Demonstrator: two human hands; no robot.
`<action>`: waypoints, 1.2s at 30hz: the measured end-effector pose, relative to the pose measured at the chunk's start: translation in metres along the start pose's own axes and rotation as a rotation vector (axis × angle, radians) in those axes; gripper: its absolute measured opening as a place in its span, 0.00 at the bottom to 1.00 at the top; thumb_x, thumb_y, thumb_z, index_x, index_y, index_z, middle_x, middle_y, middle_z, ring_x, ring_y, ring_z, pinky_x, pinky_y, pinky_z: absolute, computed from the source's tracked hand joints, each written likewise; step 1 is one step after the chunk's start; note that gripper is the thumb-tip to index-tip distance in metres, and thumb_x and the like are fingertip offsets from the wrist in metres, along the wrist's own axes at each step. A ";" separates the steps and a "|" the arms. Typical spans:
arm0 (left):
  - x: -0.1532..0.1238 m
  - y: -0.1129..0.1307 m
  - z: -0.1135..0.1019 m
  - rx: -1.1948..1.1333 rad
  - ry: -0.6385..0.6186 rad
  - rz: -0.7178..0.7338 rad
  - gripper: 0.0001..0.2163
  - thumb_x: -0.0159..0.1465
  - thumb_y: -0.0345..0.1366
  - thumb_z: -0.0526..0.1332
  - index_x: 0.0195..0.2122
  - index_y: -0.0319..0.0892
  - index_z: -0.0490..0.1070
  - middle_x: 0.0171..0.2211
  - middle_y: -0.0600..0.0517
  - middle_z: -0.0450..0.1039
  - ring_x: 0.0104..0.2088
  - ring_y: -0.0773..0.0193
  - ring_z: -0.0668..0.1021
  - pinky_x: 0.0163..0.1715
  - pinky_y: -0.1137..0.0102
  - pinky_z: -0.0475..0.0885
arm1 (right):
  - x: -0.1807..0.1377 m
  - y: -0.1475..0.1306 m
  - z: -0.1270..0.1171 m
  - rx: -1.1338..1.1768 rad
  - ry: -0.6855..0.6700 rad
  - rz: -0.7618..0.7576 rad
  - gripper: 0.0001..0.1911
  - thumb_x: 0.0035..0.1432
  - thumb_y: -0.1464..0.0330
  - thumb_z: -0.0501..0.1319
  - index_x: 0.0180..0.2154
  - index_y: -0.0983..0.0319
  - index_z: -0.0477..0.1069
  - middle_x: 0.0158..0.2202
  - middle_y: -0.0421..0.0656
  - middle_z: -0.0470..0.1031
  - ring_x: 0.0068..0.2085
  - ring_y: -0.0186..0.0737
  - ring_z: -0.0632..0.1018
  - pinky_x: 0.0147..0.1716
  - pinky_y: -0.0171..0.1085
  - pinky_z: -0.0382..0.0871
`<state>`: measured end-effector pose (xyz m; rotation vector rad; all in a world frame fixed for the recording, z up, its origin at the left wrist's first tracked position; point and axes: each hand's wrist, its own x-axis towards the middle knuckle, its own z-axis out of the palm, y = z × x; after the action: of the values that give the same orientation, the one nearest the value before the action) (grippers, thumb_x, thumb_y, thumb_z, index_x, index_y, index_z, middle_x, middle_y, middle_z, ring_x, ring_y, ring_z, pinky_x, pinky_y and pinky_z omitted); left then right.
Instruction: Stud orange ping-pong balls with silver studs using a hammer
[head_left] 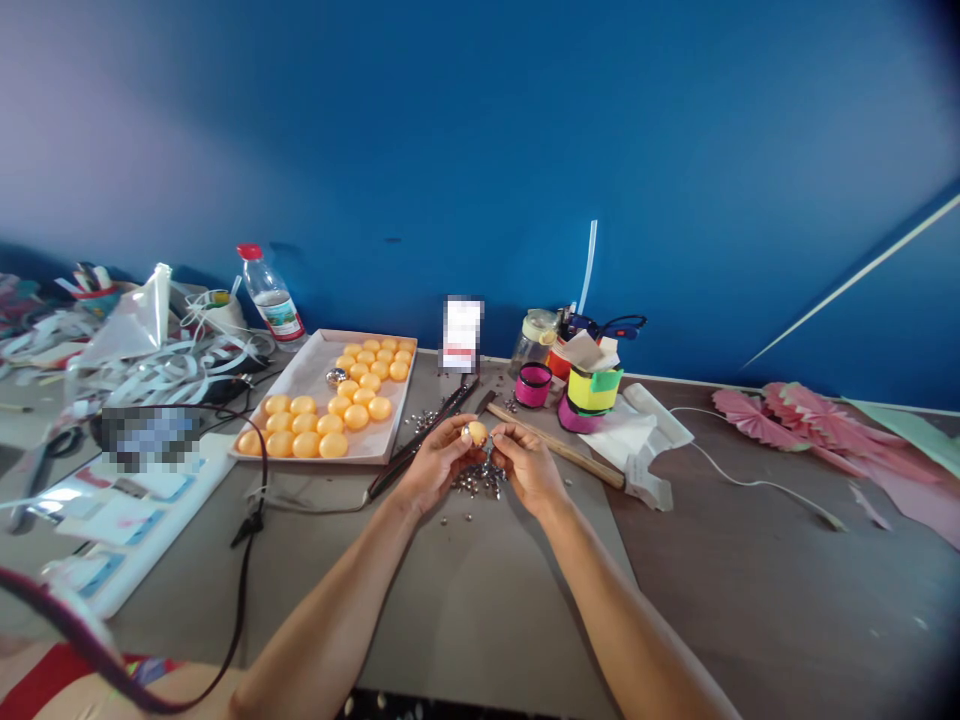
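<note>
My left hand (435,464) is closed around an orange ball (478,432), its thumb and fingers on the ball's left side. Shiny silver bits cover part of the ball's left edge. Close to the right of it, my right hand (531,466) is pinched, thumb against fingers; whatever sits between the fingertips is too small to make out. Beneath both hands lies a loose heap of small silver studs (481,482). To the left, a shallow cardboard tray (306,365) holds several plain orange balls (306,420) and one silver-covered ball (336,377).
A wooden-handled tool (566,452) and a black stick-like tool (420,445) lie around the heap. Behind stand a glass jar (534,340), a pink roll (533,385) and a yellow container (592,390). A bottle (271,298) stands behind the tray; a dark cable (244,590) hangs at left.
</note>
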<state>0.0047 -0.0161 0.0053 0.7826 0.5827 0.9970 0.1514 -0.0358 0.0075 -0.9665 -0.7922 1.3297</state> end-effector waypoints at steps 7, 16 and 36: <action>-0.001 0.001 0.003 -0.022 0.000 0.008 0.19 0.51 0.35 0.70 0.44 0.40 0.73 0.36 0.50 0.75 0.32 0.67 0.77 0.39 0.69 0.71 | -0.001 -0.001 0.000 -0.016 -0.034 0.071 0.14 0.38 0.62 0.70 0.25 0.61 0.69 0.19 0.34 0.65 0.22 0.30 0.65 0.24 0.33 0.57; 0.000 -0.001 0.005 -0.031 0.021 0.009 0.19 0.50 0.35 0.71 0.43 0.40 0.73 0.37 0.50 0.75 0.35 0.66 0.76 0.41 0.68 0.70 | -0.001 -0.002 0.001 0.003 -0.038 0.076 0.14 0.36 0.63 0.71 0.24 0.61 0.69 0.20 0.34 0.65 0.22 0.29 0.64 0.25 0.33 0.56; 0.002 -0.007 -0.002 0.024 -0.018 0.035 0.19 0.53 0.37 0.69 0.46 0.41 0.72 0.37 0.50 0.74 0.34 0.65 0.76 0.40 0.68 0.70 | 0.006 0.006 -0.007 -0.064 -0.015 0.046 0.13 0.42 0.61 0.67 0.26 0.59 0.65 0.21 0.34 0.66 0.21 0.31 0.64 0.25 0.34 0.59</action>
<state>0.0073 -0.0156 -0.0015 0.8245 0.5678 1.0161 0.1559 -0.0308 -0.0010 -1.0320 -0.8327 1.3596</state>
